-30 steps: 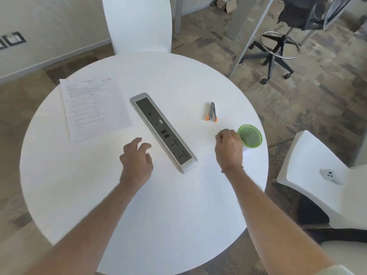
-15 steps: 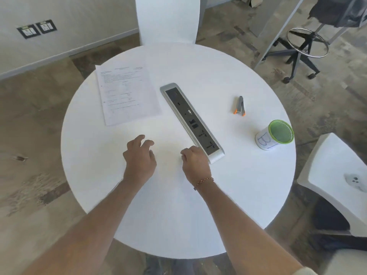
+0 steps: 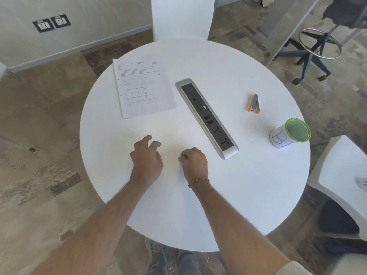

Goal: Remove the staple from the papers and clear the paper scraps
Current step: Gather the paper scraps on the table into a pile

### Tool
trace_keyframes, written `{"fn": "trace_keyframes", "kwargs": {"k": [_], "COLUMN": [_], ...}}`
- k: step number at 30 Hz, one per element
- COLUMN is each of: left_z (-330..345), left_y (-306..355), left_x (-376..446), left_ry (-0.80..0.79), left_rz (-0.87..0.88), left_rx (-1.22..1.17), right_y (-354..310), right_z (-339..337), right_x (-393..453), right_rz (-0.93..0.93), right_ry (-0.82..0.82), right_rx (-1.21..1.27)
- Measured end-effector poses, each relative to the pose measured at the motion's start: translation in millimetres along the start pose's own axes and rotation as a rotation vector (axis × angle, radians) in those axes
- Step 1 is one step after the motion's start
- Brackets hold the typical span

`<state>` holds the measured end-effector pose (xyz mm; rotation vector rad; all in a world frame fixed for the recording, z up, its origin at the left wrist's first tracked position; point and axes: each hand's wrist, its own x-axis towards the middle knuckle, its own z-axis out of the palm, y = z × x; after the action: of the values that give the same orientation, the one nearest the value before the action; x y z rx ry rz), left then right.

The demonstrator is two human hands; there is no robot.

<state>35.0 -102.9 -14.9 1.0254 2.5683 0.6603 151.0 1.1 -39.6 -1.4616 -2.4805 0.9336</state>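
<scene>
The printed papers (image 3: pixel 145 88) lie flat at the table's far left. A grey and orange staple remover (image 3: pixel 254 104) lies at the right, with no hand near it. My left hand (image 3: pixel 147 157) rests on the white table (image 3: pixel 198 205) near the middle, its fingers loosely bent and holding nothing. My right hand (image 3: pixel 194 162) is close beside it, fingers curled with the tips down at the tabletop. I see no scrap between them. No scraps or staple show on the white surface.
A green mesh cup (image 3: pixel 289 134) with a paper label stands near the right edge. A silver power strip (image 3: pixel 206 118) runs diagonally across the middle. White chairs stand at the far side (image 3: pixel 181 16) and at the right (image 3: pixel 337 175). An office stool (image 3: pixel 317 46) is beyond.
My right hand left the green cup and came left past the power strip's near end, stopping beside my left hand. The left hand stayed put. The view has shifted.
</scene>
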Motion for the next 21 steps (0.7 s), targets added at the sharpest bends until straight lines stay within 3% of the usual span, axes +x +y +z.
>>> {"fn": "trace_keyframes", "kwargs": {"k": [8, 17, 21], "left_z": [-2.9, -2.8, -1.5], "left_y": [-5.5, 0.3, -0.9], "left_x": [-2.0, -3.1, -4.0], "left_ry": [0.002, -0.005, -0.009], "left_rz": [0.003, 0.002, 0.0], "left_rx": [0.0, -0.015, -0.013], "right_y": [-6.5, -6.2, -0.7], "right_z": [1.1, -3.7, -6.4], "right_x": [2.1, 6.6, 4.8], "right_rz": [0.01, -0.083, -0.058], "right_ry": [-0.006, -0.149, -0.134], "right_rx": [-0.044, -0.156, -0.059]}}
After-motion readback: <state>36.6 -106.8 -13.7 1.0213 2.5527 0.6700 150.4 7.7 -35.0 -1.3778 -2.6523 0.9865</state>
